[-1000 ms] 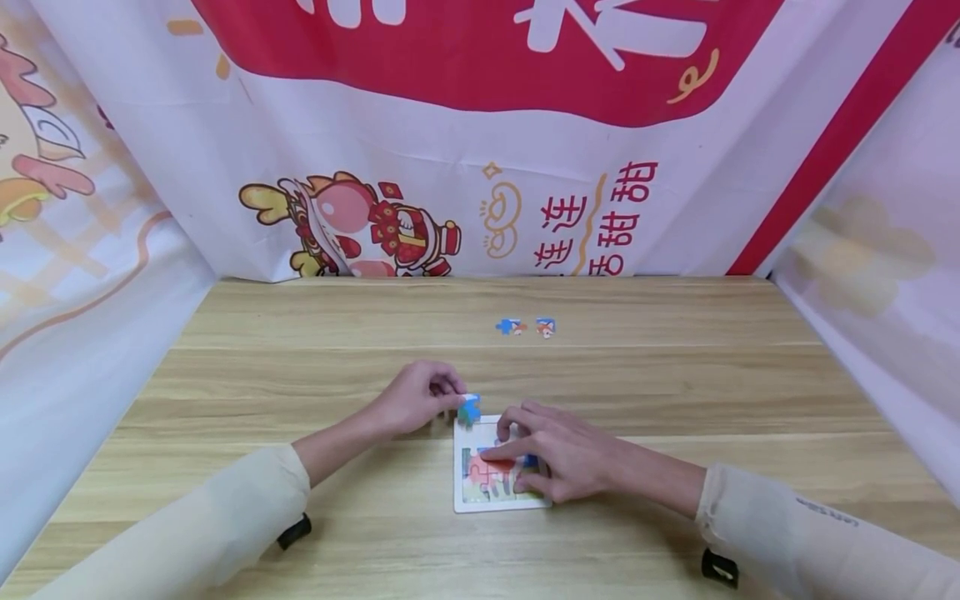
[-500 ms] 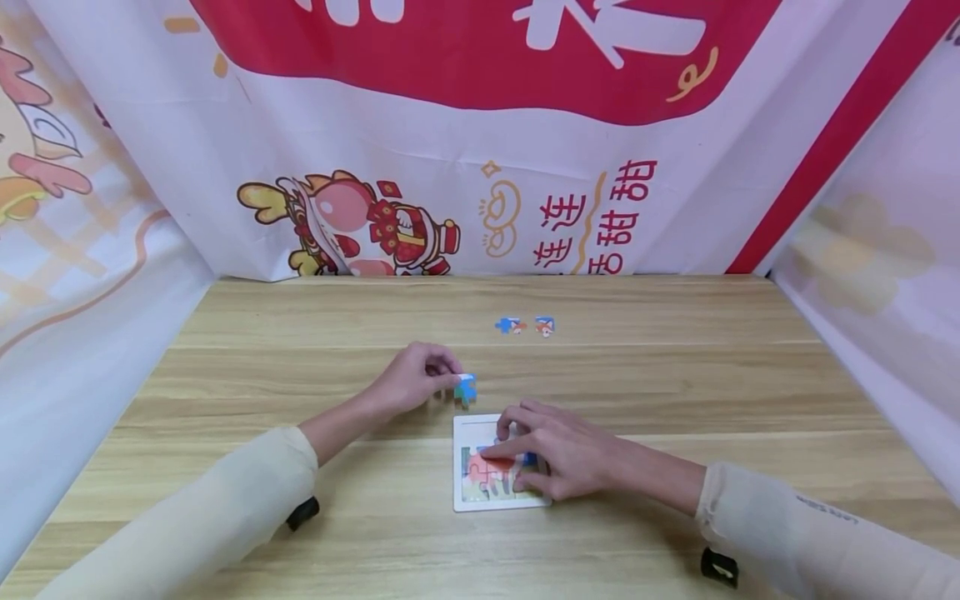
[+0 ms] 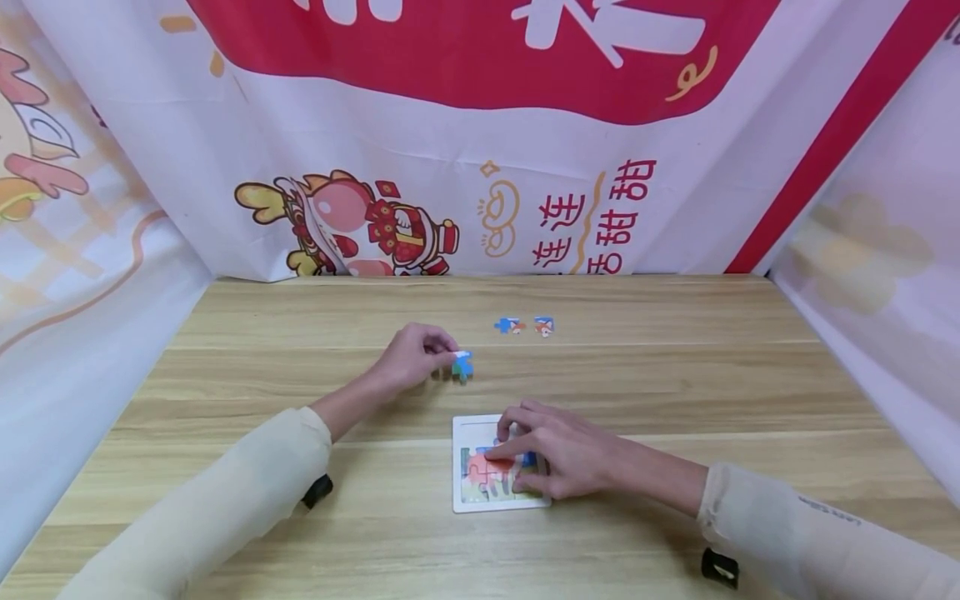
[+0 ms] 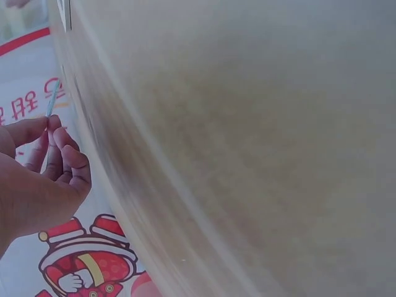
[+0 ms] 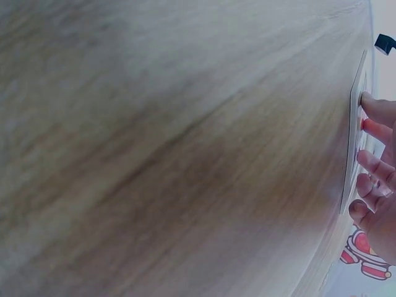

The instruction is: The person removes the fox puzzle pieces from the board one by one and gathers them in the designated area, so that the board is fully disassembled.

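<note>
In the head view my left hand (image 3: 412, 357) pinches a blue jigsaw piece (image 3: 462, 366) with a white edge and some green, held over the table beyond the puzzle tray. The left wrist view shows the piece (image 4: 53, 98) edge-on between thumb and forefinger. My right hand (image 3: 561, 450) rests on the white-framed puzzle tray (image 3: 457, 479), forefinger stretched over the fitted red pieces (image 3: 483, 472) and thumb near the right side. Part of the picture lies hidden under that hand. Seen from the right wrist, its fingertips touch the thin tray (image 5: 351, 133).
Two loose jigsaw pieces lie farther back on the wooden table: a blue and orange one (image 3: 510, 325) and another (image 3: 543, 326) just to its right. A printed white and red cloth (image 3: 450, 133) hangs behind the table's far edge, with more cloth along both sides.
My left hand has carried the blue jigsaw piece away from the tray's upper left corner, toward the back of the table. The right hand has stayed on the tray.
</note>
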